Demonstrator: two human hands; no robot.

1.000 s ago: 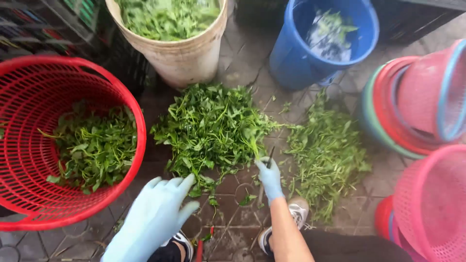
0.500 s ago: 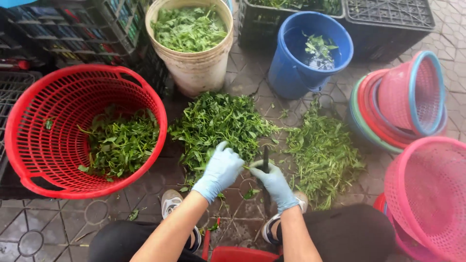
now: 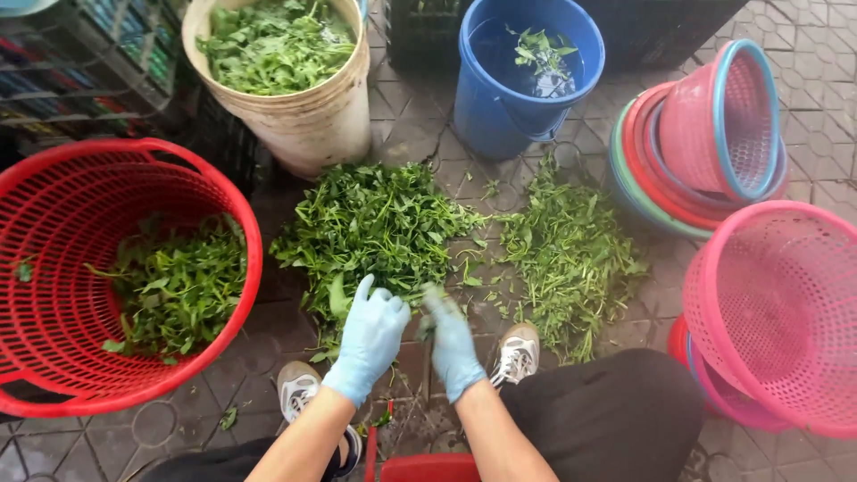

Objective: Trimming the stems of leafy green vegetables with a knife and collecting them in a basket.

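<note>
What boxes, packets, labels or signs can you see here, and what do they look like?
No packets, labels, signs or screens show.
Dark crates: top left, slatted, with colourful things inside too blurred to tell.
Black crate: top, behind the blue bucket, dark and rectangular.
Cream bucket: top middle, round, full of greens.

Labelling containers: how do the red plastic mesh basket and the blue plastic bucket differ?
The red plastic mesh basket is wide, shallow and perforated; the blue plastic bucket is narrower, deeper and solid-walled. The basket holds a loose bed of dry-looking green leaves; the bucket holds water with a few floating leaves. Both are round, open-topped and stand on the tiled floor.
</note>
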